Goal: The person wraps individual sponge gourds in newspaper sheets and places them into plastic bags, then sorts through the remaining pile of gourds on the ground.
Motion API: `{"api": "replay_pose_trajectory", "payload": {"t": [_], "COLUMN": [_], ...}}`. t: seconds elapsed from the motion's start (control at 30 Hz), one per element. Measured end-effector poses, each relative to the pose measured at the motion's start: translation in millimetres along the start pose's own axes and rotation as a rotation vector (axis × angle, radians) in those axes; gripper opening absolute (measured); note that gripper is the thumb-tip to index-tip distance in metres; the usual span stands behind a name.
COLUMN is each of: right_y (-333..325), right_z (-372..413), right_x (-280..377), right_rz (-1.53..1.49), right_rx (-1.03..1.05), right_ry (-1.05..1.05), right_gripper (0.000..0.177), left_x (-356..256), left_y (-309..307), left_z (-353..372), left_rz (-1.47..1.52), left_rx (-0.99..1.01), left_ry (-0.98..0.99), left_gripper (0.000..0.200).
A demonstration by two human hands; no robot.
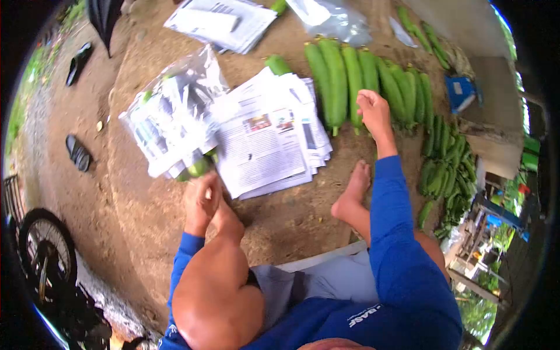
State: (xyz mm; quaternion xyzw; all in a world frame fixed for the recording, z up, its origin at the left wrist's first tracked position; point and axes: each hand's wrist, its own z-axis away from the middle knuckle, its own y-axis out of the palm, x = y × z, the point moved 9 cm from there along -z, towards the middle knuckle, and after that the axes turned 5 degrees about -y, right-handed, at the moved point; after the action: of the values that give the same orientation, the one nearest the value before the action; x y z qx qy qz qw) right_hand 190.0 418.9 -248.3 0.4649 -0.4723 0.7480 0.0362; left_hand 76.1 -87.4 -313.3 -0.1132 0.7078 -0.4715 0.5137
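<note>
My left hand point(202, 197) is closed, fingers curled, just below the end of a green gourd point(199, 167). This gourd end shows under a clear plastic bag and printed paper wrapping point(169, 116); what the fingers hold, if anything, is hidden. My right hand point(375, 115) is raised with curled fingers at the lower part of a row of long green gourds point(333, 81). No object shows in it. Between my hands lies a stack of printed paper sheets point(262, 146), and another gourd tip point(278, 65) shows at its top edge.
More papers point(221, 23) and a clear plastic bag point(329, 20) lie at the far side. Smaller green vegetables point(449, 166) are heaped at right, near a blue packet point(461, 93). Sandals point(77, 153) and a motorcycle wheel point(48, 248) are at left. My bare feet point(354, 189) rest on the ground.
</note>
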Motion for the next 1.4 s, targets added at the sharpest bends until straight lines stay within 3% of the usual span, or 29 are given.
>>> {"api": "replay_pose_trajectory", "payload": {"t": [0.03,0.07,0.17,0.23,0.3,0.37,0.43,0.53,0.63,0.7,0.77,0.87,1.07,1.1,1.17,1.27,1.3,1.33,1.37,1.4], "right_y": [-18.4,-27.4,-46.2,-45.1,-34.9,-29.4,-48.7,-79.4,-69.5,-60.6,-52.2,-43.4,-59.4,-74.6,-111.9,-157.5,-175.3,-182.3,-190.5,-190.5], "right_z": [-8.4,-18.2,-37.7,-42.7,-43.2,-46.8,-59.3,-74.6,-71.3,-67.2,-68.4,-68.4,-62.5,-56.5,-25.1,13.8,40.4,63.1,76.2,94.6], "right_x": [-4.8,-12.3,-25.0,-24.1,-17.1,-23.5,-30.4,-44.2,-69.4,-93.5,-114.1,-113.6,-109.0,-110.9,-102.7,-150.3,-164.9,-165.6,-208.9,-202.9], "right_rz": [0.037,0.138,0.358,0.399,0.458,0.433,0.522,0.659,0.535,0.410,0.305,0.326,0.394,0.441,0.433,0.428,0.352,0.323,0.307,0.277], "right_rx": [-0.075,-0.071,-0.022,0.044,0.085,0.091,-0.047,-0.043,0.218,0.287,0.285,0.337,0.514,0.443,0.497,0.609,0.488,0.485,0.486,0.478], "right_ry": [-0.023,-0.056,-0.114,-0.115,-0.115,-0.104,-0.155,-0.146,0.127,0.247,0.253,0.231,0.174,0.083,0.112,0.188,0.318,0.373,0.450,0.478], "right_gripper": [0.033,0.032,0.031,0.029,0.029,0.032,0.035,0.046,0.064,0.094,0.101,0.109,0.097,0.098,0.098,0.098,0.065,0.063,0.065,0.065], "left_x": [-10.3,-23.2,-0.2,-15.7,0.9,-9.7,-13.4,-15.5,-7.5,-0.7,2.9,7.4,-3.2,-10.8,-9.3,-7.3,0.6,9.6,18.9,26.6], "left_y": [21.5,33.0,79.3,51.4,68.1,61.9,58.2,56.5,63.8,73.3,79.3,80.9,76.6,75.7,81.5,88.6,94.1,100.0,104.5,108.7], "left_z": [8.9,16.1,33.2,21.8,25.3,22.9,21.1,22.9,24.7,22.6,25.3,29.5,30.1,26.5,23.1,25.2,27.3,30.0,30.9,33.4], "left_rz": [0.008,-0.002,0.197,-0.189,-0.064,-0.273,-0.314,-0.295,-0.308,-0.320,-0.324,-0.411,-0.409,-0.425,-0.236,-0.155,-0.131,-0.106,-0.101,-0.096], "left_rx": [0.172,0.208,0.386,0.120,0.170,0.079,0.087,0.071,0.103,0.197,0.321,0.208,0.085,0.072,0.173,0.197,0.207,0.217,0.273,0.328], "left_ry": [-0.015,-0.005,-0.255,-0.135,-0.187,-0.033,-0.080,-0.071,-0.109,-0.149,-0.217,-0.155,-0.044,0.001,-0.042,0.011,0.020,0.029,-0.078,-0.187], "left_gripper": [0.027,0.024,0.019,0.021,0.022,0.022,0.022,0.022,0.022,0.024,0.027,0.027,0.019,0.019,0.019,0.019,0.019,0.019,0.021,0.024]}}
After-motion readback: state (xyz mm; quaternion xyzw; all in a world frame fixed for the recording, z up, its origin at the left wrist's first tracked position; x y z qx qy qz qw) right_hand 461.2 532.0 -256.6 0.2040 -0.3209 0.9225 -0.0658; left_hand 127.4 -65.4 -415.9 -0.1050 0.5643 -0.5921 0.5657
